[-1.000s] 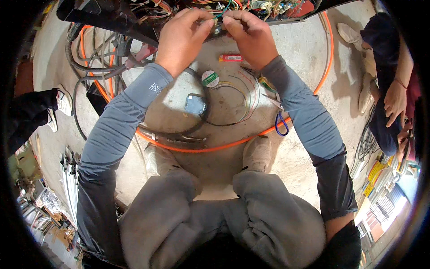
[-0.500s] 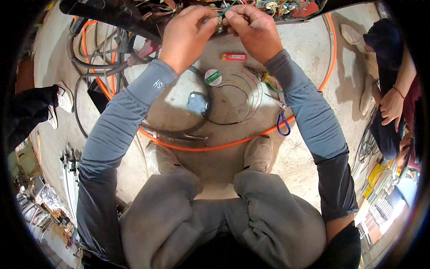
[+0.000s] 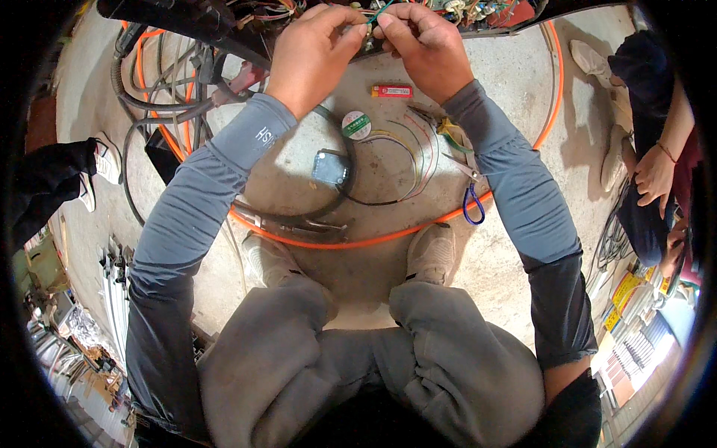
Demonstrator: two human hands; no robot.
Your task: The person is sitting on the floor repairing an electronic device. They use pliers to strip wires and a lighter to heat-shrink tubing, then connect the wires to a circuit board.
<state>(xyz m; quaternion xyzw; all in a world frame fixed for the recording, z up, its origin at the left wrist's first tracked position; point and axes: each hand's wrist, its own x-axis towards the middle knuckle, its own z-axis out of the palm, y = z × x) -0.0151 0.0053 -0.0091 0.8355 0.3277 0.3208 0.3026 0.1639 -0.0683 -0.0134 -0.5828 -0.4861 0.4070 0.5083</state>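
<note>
Head view: fingers of my left hand [image 3: 310, 60] and right hand [image 3: 435, 54] pinch a green wire [image 3: 380, 10] by the dark casing's [image 3: 216, 37] near edge. I'd judge the wiring unfinished: no completed joint shows, coloured wires [image 3: 457, 9] lie bunched inside.

Lone head-worn fisheye: looks steeply down, close above trousers [image 3: 463, 351], floor [image 3: 508, 246] farther below.
</note>
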